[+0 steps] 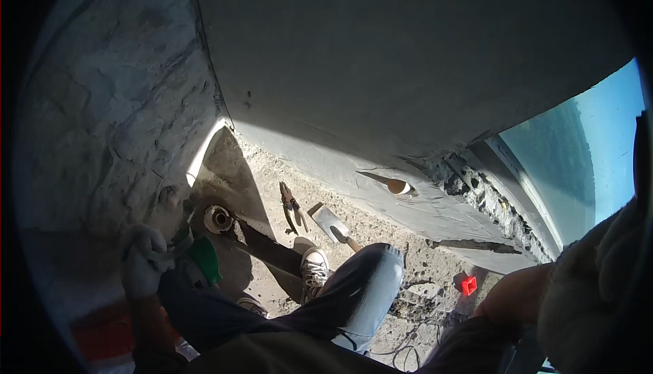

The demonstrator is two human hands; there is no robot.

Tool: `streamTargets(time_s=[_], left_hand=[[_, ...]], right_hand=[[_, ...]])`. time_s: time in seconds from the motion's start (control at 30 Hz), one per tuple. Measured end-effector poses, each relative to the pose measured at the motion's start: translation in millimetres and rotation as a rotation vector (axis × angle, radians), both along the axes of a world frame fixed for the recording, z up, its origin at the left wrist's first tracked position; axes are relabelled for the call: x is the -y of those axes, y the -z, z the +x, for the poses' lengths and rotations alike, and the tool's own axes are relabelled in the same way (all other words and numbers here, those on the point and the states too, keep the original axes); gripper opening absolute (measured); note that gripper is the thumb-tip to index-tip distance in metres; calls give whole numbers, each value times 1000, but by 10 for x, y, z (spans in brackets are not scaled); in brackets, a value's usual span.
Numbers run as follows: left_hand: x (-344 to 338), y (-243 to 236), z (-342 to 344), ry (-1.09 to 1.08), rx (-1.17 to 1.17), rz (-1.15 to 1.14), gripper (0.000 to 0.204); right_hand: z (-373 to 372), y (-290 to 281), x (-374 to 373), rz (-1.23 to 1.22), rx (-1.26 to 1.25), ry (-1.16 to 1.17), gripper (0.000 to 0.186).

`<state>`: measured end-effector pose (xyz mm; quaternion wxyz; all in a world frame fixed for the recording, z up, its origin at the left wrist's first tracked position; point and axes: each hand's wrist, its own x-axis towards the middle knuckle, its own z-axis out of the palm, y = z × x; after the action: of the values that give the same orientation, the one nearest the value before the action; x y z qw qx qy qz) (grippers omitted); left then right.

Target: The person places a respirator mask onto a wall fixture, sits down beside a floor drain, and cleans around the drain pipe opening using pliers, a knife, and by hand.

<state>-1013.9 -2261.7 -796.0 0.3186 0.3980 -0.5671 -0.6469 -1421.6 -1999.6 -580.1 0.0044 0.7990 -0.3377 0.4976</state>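
Currently at near left: left hand [144, 260] on a green-and-grey object [204, 260]

Gloved fingers curl round its grey end, beside the knee; exact kind unclear in shadow. Right hand [592, 285], gloved, near right edge; cannot tell whether spread or closed. Floor [418, 272], centre: pliers [291, 205], handles apart; just right, flat-bladed trowel [330, 222]. Left of pliers: round fitting [212, 220], hollow-centred, inside too dark. Right: small red piece [469, 285]. Near left: red-and-white wrapping [102, 330], contents hidden, any print illegible.

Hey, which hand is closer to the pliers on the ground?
Left. The left hand is left of the pliers; the right hand is farther off, toward the picture's right edge.
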Motion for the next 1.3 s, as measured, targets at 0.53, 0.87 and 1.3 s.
streamTargets(time_s=[0.53,0.87,1.3], left_hand=[[-141,-266,-1042,503,-510,48,35],[-352,-304,-999,651,-500,-265,37],[-248,-272,-850,866,114,-549,36]], right_hand=[[587,1906,269,979,1291,438,66],[1582,2699,606,1110,2019,-728,72],[867,2007,73,1142,746,513,45]])
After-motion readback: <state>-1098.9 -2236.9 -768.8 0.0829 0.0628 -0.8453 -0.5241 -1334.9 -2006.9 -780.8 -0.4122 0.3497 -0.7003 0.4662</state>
